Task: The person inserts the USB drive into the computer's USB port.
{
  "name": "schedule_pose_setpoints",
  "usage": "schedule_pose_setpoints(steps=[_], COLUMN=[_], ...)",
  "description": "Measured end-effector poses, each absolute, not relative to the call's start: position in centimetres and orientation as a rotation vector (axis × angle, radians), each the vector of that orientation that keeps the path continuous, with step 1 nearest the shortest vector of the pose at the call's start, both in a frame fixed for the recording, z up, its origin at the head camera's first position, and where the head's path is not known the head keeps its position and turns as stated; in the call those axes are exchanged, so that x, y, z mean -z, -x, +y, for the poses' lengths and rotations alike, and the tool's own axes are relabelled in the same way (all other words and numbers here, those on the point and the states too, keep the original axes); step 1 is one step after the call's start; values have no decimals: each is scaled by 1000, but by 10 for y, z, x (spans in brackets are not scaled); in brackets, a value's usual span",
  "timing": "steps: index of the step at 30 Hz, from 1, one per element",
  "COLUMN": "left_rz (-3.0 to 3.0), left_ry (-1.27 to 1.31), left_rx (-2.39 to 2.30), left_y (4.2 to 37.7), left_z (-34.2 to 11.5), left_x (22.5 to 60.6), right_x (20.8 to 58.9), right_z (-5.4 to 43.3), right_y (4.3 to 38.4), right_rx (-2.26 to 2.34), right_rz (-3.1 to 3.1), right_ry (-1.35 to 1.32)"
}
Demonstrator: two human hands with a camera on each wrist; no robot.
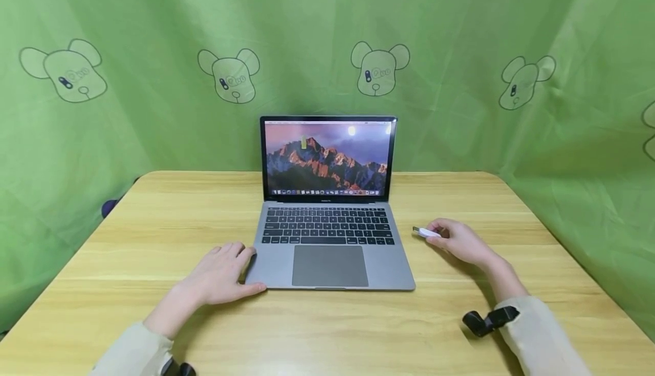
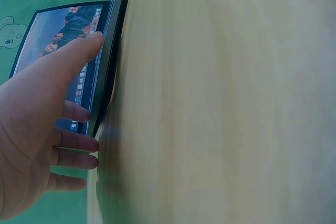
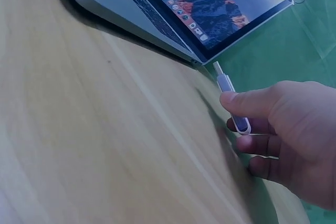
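A grey laptop [image 1: 280, 268] stands on the wooden table with its screen raised and lit, showing a mountain picture. My left hand [image 1: 217, 273] rests at its front left corner, thumb along the front edge and fingers by the left side. Those fingers look mostly straight in the left wrist view. To the right of the keyboard, my right hand [image 1: 463, 242] pinches a white and purple USB flash drive [image 3: 224, 83] between thumb and fingers. The drive's metal plug points toward the laptop's right side, with a gap between them in the head view.
The light wooden table [image 1: 353, 330] ends at a green curtain [image 1: 317, 29] printed with bear heads, which hangs behind and on both sides. Black wrist devices [image 1: 491, 320] are strapped over the pale sleeves [image 1: 542, 336].
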State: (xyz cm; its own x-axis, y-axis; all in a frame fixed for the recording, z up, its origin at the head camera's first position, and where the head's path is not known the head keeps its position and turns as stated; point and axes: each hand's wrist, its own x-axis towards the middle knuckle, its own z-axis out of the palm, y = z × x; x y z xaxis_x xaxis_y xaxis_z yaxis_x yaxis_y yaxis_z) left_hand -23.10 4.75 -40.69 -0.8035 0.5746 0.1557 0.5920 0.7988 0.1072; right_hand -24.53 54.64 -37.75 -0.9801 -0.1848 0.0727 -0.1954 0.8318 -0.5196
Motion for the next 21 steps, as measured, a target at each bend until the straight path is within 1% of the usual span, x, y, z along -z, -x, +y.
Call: schedule_pose_setpoints(steps=[5, 21], left_rz=[-2865, -2853], left_ry=[935, 950], left_rx=[225, 221], left_y=[231, 231], left_z=[47, 46], left_x=[407, 406], right_x=[379, 381], right_z=[542, 533], right_y=[250, 264], right_rx=[-804, -781], right_rz=[-2974, -2960], right_ry=[-350, -337])
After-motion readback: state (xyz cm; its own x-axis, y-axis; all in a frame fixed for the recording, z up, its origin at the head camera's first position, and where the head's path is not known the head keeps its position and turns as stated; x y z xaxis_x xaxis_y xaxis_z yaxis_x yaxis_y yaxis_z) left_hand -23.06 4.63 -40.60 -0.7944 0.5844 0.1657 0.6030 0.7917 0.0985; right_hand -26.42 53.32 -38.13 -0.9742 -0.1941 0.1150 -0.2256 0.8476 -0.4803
